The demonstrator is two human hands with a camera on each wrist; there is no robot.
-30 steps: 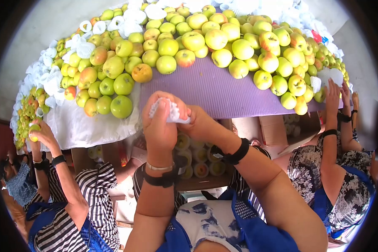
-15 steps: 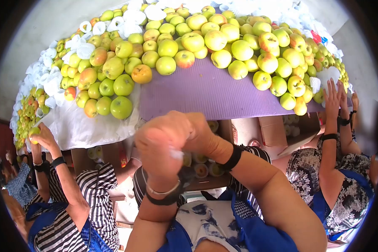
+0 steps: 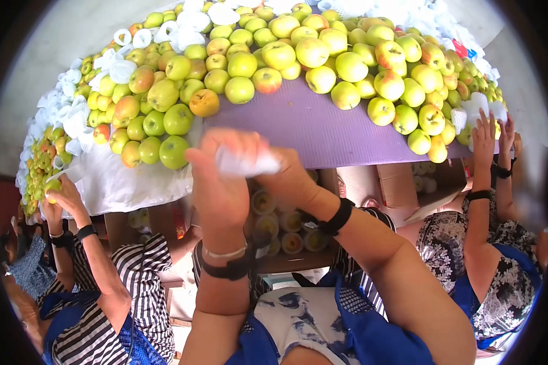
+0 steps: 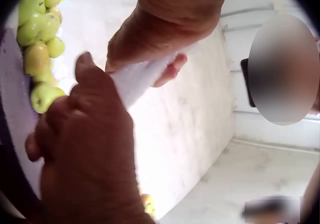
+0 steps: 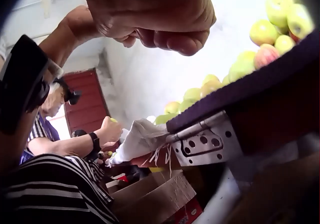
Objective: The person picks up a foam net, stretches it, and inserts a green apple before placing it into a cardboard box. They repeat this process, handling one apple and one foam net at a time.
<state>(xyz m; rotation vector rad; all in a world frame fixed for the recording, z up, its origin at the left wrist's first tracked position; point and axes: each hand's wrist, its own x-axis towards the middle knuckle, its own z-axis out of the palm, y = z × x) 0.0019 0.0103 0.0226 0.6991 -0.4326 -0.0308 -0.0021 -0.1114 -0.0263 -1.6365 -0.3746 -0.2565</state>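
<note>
A white foam fruit net is held between my two hands just in front of the table edge. My right hand grips one end of it with curled fingers. My left hand lies against the other end, its thumb standing apart and its blurred fingers behind the net. In the left wrist view a flattened strip of the same foam net runs between both hands. In the right wrist view the right hand's curled fingers hide the net. Loose yellow-green apples lie piled beyond my hands.
Purple corrugated board covers the table's middle, beside white sheeting. More foam nets lie along the pile. Below the edge, an open carton holds wrapped apples. People work on both sides, one with a striped sleeve.
My hands dipped toward me with the foam net, then rose again to the table edge. The left thumb, earlier pressed on the net, now stands off to its side.
</note>
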